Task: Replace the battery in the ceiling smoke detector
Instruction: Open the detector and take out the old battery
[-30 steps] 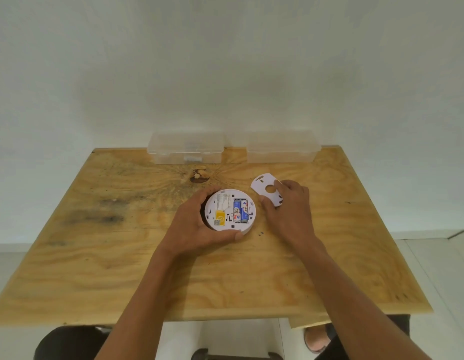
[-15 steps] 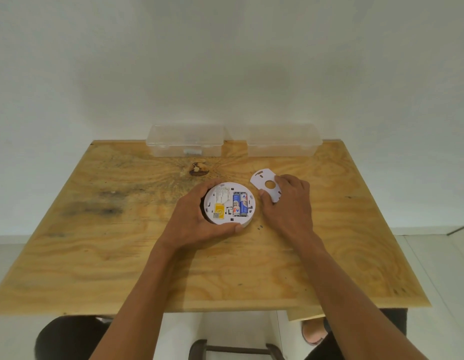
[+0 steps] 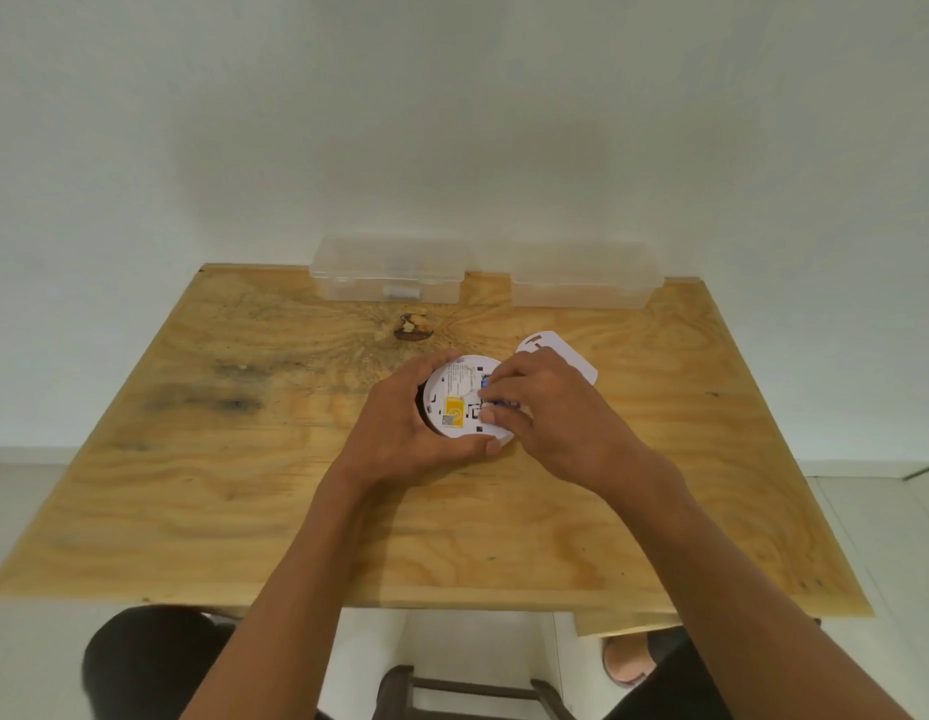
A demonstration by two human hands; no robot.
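Observation:
The round white smoke detector (image 3: 454, 389) lies back-side up on the wooden table (image 3: 244, 511), showing a yellow label. My left hand (image 3: 405, 423) wraps around its left and near rim. My right hand (image 3: 545, 407) sits over the detector's right half, fingertips pinched on the blue batteries (image 3: 496, 404) in the compartment; the fingers hide most of them. The white mounting plate (image 3: 553, 345) lies flat on the table just behind my right hand.
Two clear plastic lidded boxes stand at the table's far edge against the wall: the left box (image 3: 389, 275) and the right box (image 3: 587, 280). A dark knot (image 3: 413, 327) marks the wood behind the detector. A stool and my legs show below the near edge.
My right hand left the mounting plate and moved left onto the detector, fingers now on the batteries. My left hand has kept its hold on the detector.

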